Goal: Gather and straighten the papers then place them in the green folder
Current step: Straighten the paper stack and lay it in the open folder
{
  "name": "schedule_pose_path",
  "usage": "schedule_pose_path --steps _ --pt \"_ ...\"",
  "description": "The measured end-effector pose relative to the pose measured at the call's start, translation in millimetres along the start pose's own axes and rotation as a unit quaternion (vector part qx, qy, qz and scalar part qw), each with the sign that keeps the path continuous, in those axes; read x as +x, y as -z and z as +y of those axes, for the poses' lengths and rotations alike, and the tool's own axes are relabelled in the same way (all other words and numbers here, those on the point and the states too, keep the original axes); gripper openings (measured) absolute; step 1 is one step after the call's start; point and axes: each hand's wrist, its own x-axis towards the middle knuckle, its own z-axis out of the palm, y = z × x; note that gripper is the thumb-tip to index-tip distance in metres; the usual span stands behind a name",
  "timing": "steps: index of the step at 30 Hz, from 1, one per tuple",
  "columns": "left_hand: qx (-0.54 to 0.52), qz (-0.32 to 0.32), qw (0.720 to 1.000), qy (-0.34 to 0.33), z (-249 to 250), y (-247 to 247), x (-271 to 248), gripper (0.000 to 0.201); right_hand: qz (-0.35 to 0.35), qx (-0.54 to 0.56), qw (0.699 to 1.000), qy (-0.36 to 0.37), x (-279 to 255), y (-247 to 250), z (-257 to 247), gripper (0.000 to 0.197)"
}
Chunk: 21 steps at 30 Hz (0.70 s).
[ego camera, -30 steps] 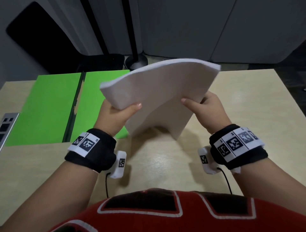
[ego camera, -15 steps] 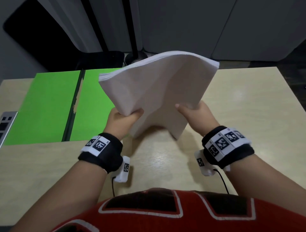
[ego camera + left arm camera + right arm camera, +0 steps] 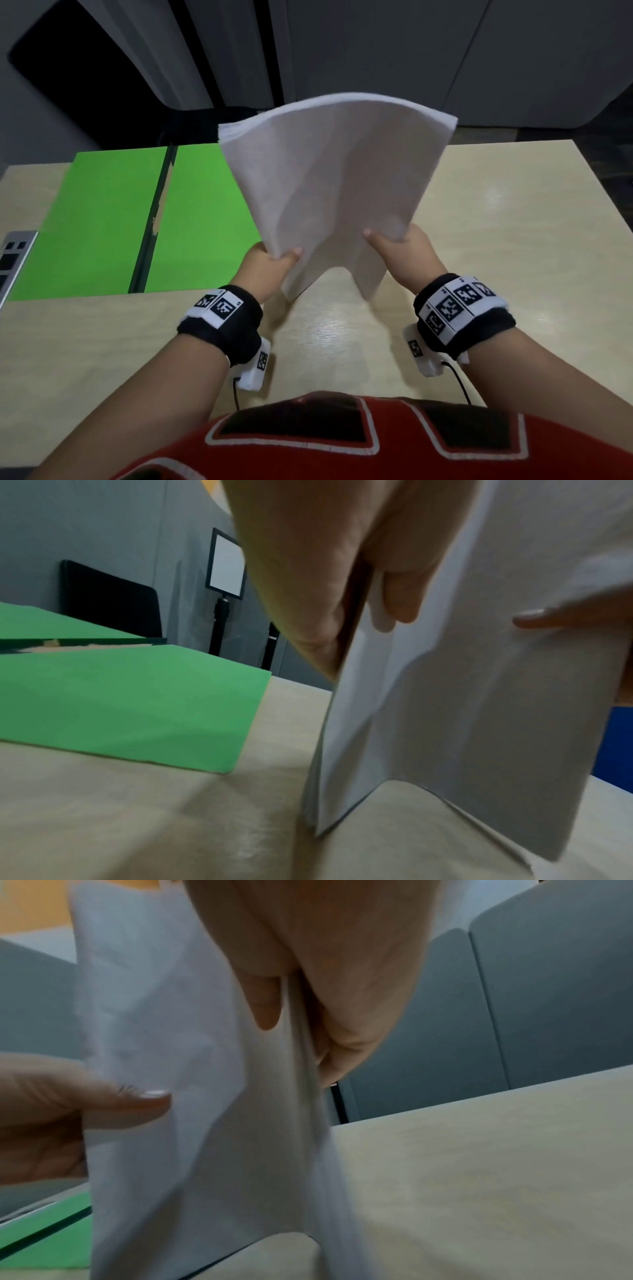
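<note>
A stack of white papers (image 3: 335,185) stands nearly upright, bowed into an arch, with its two lower corners on or just above the table (image 3: 496,222). My left hand (image 3: 270,262) grips the stack's left edge, thumb on the near face. My right hand (image 3: 399,245) grips the right edge the same way. In the left wrist view the papers (image 3: 462,723) meet the tabletop at the left corner. In the right wrist view the papers (image 3: 205,1123) look blurred. The green folder (image 3: 113,219) lies open and flat at the left; the papers hide its far right corner.
A silver device (image 3: 13,260) pokes in at the table's left edge. Grey partitions (image 3: 376,51) and a dark chair back (image 3: 85,78) stand behind the table. A sign stand (image 3: 226,569) shows beyond the folder (image 3: 130,704). Bare tabletop lies at the right.
Both hands have slid down and toward me along the stack's side edges. The stack has tipped more upright and its lower corners have come down to the table.
</note>
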Motion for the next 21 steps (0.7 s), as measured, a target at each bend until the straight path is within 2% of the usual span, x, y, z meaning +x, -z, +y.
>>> schedule_pose_path --steps 2,4,7,9,11,13,15,16,18,20,21 --pt "0.020 -0.002 1.000 0.007 -4 0 3 0.024 0.019 -0.030 0.999 0.005 3 6 4 0.016" --pt "0.055 0.012 0.998 -0.025 -1 6 7 0.022 0.032 -0.034 0.999 0.026 6 13 3 0.028" --pt "0.112 0.039 0.987 -0.106 15 24 8 0.018 0.071 0.042 0.993 0.083 11 20 -5 0.061" --pt "0.191 0.036 0.963 -0.185 29 41 7 0.022 0.129 0.048 0.984 0.111 15 31 -12 0.084" --pt "0.292 0.018 0.926 -0.238 45 55 6 0.031 0.182 0.018 0.973 0.142 17 44 -20 0.093" --pt "0.394 0.010 0.880 -0.264 58 65 6 0.025 0.193 -0.045 0.960 0.200 17 53 -30 0.087" --pt "0.460 0.004 0.842 -0.283 67 69 6 0.032 0.156 -0.146 0.938 0.273 16 53 -38 0.075" --pt "0.477 -0.002 0.831 -0.284 70 69 6 0.034 0.121 -0.186 0.929 0.295 15 52 -40 0.069" --pt "0.492 -0.012 0.824 -0.282 73 68 6 0.029 0.062 -0.196 0.937 0.281 13 48 -38 0.043" --pt "0.487 -0.006 0.832 -0.266 73 67 7 0.018 0.057 -0.118 0.965 0.229 10 45 -32 0.004" --pt "0.480 0.005 0.839 -0.255 73 68 8 0.013 0.073 -0.064 0.976 0.197 10 44 -28 0.009"
